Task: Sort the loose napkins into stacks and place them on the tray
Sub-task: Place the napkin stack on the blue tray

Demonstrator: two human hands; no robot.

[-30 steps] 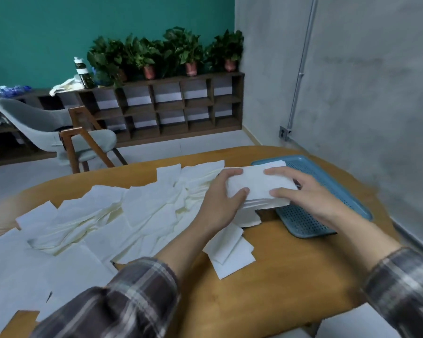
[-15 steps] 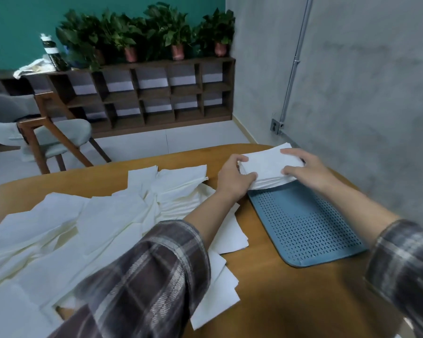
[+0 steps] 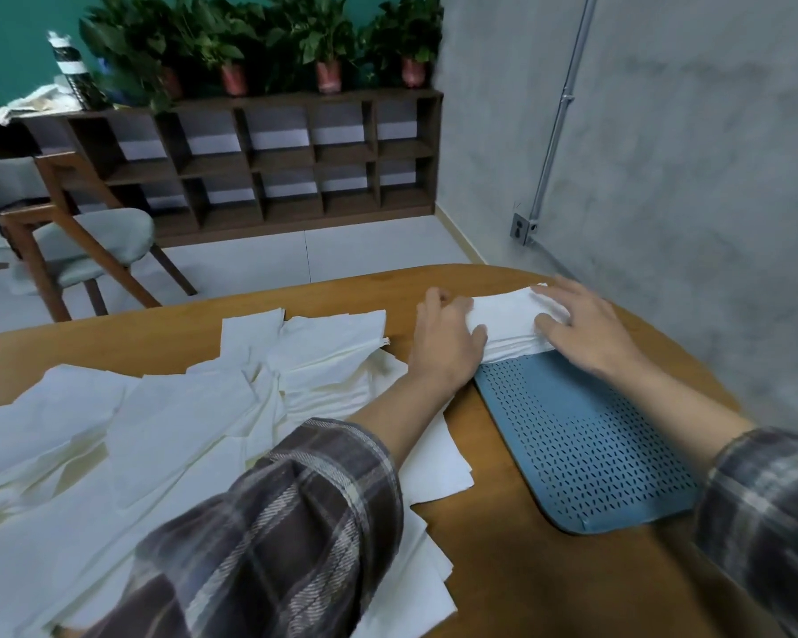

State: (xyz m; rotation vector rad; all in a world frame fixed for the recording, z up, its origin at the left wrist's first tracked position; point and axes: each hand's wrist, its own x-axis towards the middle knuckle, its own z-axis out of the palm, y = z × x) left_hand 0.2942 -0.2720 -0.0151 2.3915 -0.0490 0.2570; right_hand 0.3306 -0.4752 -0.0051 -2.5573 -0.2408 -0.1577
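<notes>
Napkin stack (image 3: 503, 317) now lower, resting on tray (image 3: 586, 448); left hand (image 3: 445, 345) pinches its end, right hand (image 3: 588, 329) flat atop; fingertips beyond grip hidden.

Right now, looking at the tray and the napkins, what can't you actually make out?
Head view:
- Far end of the tray: under the napkin stack, left hand and right hand.
- Stack's napkin count: layers too thin, ends covered by the hands.
- The loose napkins: cut off at the left and bottom edges, partly behind a sleeve.
- Label of the bottle on the shelf: blurred.
</notes>
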